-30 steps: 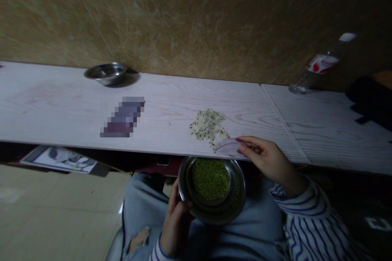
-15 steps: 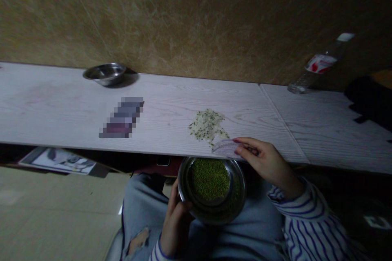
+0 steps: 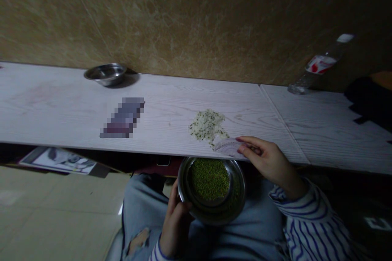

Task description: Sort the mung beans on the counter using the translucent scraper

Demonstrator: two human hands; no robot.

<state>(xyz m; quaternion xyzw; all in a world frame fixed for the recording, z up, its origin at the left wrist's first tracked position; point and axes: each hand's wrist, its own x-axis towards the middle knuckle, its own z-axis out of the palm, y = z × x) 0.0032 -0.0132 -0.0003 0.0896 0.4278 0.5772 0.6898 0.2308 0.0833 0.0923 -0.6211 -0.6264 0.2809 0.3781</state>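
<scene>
My left hand [image 3: 177, 216] grips the left rim of a metal bowl [image 3: 240, 195] under the table's front edge, over my lap. Green mung beans [image 3: 210, 181] lie in the bowl. Between thumb and fingers, my right hand [image 3: 266, 157] pinches a clear curved protractor [image 3: 228, 147], which rests near the edge of the tabletop, above the bowl. A spread pile of white rice grains [image 3: 206, 124] mixed with green beans is on the table, just beyond the protractor's left end.
At the back left stands a second metal bowl [image 3: 105, 75], with a blurred-out flat item [image 3: 122, 118] in front of it. A plastic bottle [image 3: 321, 64] stands at the back right, near a dark object [image 3: 370, 98]. The white wooden table [image 3: 162, 98] meets a marbled wall.
My right hand and the protractor have shifted slightly to the right, away from the pile. My left hand and the bowl of beans have stayed in place.
</scene>
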